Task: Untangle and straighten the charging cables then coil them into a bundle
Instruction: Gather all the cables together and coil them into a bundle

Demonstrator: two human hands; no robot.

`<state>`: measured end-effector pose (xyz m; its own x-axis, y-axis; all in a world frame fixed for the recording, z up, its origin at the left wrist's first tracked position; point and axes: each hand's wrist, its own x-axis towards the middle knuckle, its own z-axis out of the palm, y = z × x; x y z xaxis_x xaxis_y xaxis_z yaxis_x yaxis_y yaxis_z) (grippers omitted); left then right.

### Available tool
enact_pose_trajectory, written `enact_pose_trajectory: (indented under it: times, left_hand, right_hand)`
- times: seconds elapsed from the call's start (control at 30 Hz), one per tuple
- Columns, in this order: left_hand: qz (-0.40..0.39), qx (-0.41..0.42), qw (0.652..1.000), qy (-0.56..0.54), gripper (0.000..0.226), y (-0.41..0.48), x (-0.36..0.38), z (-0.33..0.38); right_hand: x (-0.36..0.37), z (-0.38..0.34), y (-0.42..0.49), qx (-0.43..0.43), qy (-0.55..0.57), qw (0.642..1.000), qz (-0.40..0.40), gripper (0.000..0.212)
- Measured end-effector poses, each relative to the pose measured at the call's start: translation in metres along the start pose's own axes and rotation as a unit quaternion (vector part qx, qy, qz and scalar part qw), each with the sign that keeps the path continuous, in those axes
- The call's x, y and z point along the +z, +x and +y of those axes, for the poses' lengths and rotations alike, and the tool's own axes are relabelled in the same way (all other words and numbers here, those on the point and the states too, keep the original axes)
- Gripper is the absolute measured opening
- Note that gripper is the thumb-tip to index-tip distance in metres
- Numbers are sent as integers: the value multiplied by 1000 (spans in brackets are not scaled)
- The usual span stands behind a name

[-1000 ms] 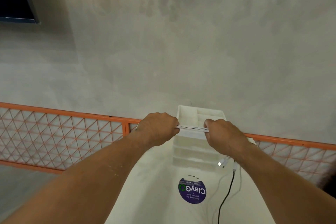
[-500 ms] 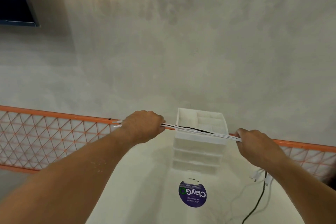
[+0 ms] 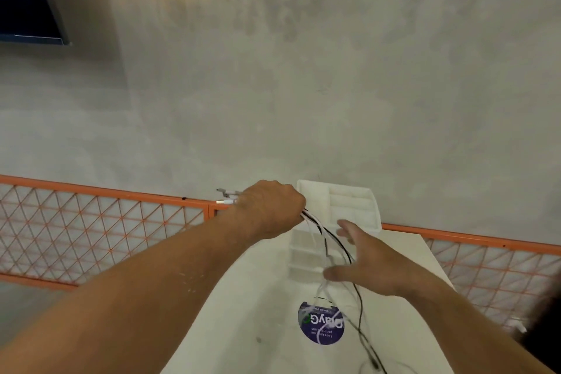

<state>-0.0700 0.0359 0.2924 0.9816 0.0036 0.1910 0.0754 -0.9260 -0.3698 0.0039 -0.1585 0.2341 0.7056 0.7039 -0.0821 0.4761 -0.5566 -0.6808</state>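
My left hand (image 3: 270,209) grips a bunch of white and black charging cables (image 3: 321,231) near one end. Their plugs (image 3: 227,196) stick out to the left of my fist. From the fist the cables hang slack, down and to the right, and trail over the white table (image 3: 243,328). My right hand (image 3: 367,264) is spread open just right of the hanging cables, fingers straight and blurred, holding nothing. The black cable (image 3: 361,313) passes behind its thumb and runs down to the frame's lower edge.
A white drawer organiser (image 3: 352,206) stands at the table's far end, behind the hands. A round purple sticker (image 3: 321,328) lies on the table under the cables. An orange mesh railing (image 3: 100,222) runs behind the table, with a grey concrete wall beyond.
My right hand let go of the cables, opened and came back toward the left hand. The stretch that was pulled taut between the hands now hangs slack onto the table.
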Motion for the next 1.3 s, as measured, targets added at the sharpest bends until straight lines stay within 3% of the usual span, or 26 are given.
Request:
enact_pose_trajectory:
  times: [0.07, 0.2, 0.23, 0.33, 0.6, 0.9, 1.3]
  left_hand:
    - [4, 17, 1000, 20, 28, 2, -6, 8]
    - [28, 33, 997, 57, 22, 2, -10, 13]
    - [34, 34, 997, 61, 21, 2, -9, 10]
    - [30, 10, 999, 34, 28, -2, -3, -8]
    - [16, -41, 998, -34, 28, -13, 24, -43]
    - [42, -44, 996, -59, 23, -8, 28, -51]
    - [11, -126, 989, -75, 28, -28, 50, -97]
  right_hand:
    - [7, -25, 5, -39, 20, 999, 26, 99]
    - [17, -46, 12, -57, 42, 994, 83, 18]
    - [18, -47, 14, -49, 53, 993, 91, 13]
    - [16, -48, 15, -46, 31, 992, 117, 29]
    - [-13, -49, 18, -67, -198, 973, 99, 44]
    - [-33, -47, 13, -38, -371, 916, 150, 34]
    - [-59, -12, 5, 26, -373, 909, 187, 34]
